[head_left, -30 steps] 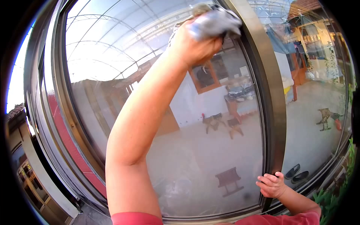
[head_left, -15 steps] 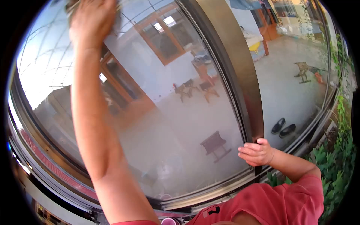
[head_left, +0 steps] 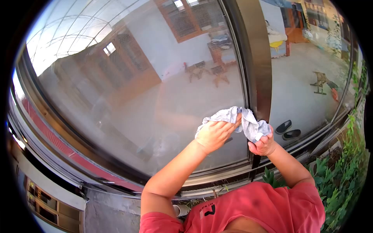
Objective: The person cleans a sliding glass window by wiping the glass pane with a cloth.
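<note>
A pale grey cloth (head_left: 223, 115) is bunched against the window glass (head_left: 128, 116), close to the brown metal post (head_left: 261, 66). My left hand (head_left: 215, 136) presses on the cloth, its fingers laid over the fabric and partly tucked in its folds. At the post, my right hand (head_left: 264, 145) is closed around the other end of the cloth. Between the two hands the cloth hangs in a loose, crumpled bridge. Reflections and a hazy film show across the glass.
Window tracks (head_left: 217, 174) run below the pane. Green leafy plants (head_left: 334, 190) grow at the lower right. Through the glass are dark shoes (head_left: 291, 134), a folding stool (head_left: 320, 82) and wooden furniture (head_left: 221, 50). A whitish cup-like object (head_left: 181, 210) stands below my left arm.
My left hand has come down from the upper left of the pane to beside the post. My right hand, earlier without visible cloth, now grips one end of it. The view has shifted.
</note>
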Tool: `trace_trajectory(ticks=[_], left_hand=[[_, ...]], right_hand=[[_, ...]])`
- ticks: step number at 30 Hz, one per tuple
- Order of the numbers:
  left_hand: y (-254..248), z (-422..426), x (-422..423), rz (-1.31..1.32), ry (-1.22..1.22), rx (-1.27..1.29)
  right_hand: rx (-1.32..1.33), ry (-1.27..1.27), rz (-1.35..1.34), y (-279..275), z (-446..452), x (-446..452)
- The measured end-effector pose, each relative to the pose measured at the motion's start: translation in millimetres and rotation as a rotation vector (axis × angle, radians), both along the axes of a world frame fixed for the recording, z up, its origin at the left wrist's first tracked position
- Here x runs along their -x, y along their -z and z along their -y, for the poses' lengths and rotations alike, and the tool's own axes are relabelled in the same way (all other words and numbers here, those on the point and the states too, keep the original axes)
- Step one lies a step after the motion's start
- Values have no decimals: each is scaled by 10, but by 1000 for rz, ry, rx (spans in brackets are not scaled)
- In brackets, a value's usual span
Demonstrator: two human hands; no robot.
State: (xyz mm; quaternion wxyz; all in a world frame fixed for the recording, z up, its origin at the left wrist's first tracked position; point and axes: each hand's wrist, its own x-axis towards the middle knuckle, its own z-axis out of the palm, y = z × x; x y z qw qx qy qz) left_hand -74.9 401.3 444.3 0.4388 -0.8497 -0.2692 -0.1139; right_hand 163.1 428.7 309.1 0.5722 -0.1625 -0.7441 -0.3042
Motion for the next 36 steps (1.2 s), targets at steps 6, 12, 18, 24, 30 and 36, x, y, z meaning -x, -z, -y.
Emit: trace_trajectory(ticks=[6, 12, 18, 24, 30, 36], left_hand=[[-2109, 215, 825, 261, -282, -417], [-2783, 38, 1719, 635, -172, -848], [416, 87, 763, 1014, -116, -22], [885, 441, 893, 508, -371, 109], [-2045, 227, 1548, 870, -116, -443], [-1127, 103, 1233, 651, -131, -582]], right_hand=[[-26, 114, 44, -226, 131, 51], [4, 160, 24, -223, 162, 71], [8, 168, 39, -205, 170, 75], [-9, 191, 54, -234, 165, 93], [-5, 223, 43, -227, 169, 96], [-7, 238, 35, -215, 155, 105]])
